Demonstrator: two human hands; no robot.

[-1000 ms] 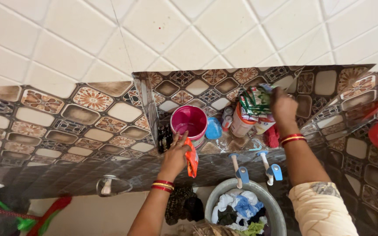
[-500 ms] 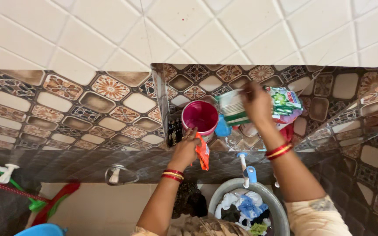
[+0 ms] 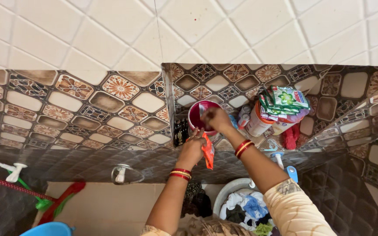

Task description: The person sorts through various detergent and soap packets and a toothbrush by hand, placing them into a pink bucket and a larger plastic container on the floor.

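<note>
Left hand (image 3: 192, 148) grip clamped on orange sachet (image 3: 207, 151); right hand (image 3: 215, 119) pinches something small, unidentifiable, over pink tub (image 3: 201, 117). Risk: tub knocked off niche shelf (image 3: 241, 142).

Pink tub (image 3: 199, 117), orange sachet (image 3: 207, 151), green/white packets (image 3: 285, 101), brown floral-pattern tiles (image 3: 79, 102), red bangles (image 3: 243, 147).

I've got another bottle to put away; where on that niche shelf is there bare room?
Only a small bare patch of shelf, between the pink mug and the white jar. Right of it, green packets and a red cloth crowd.
</note>
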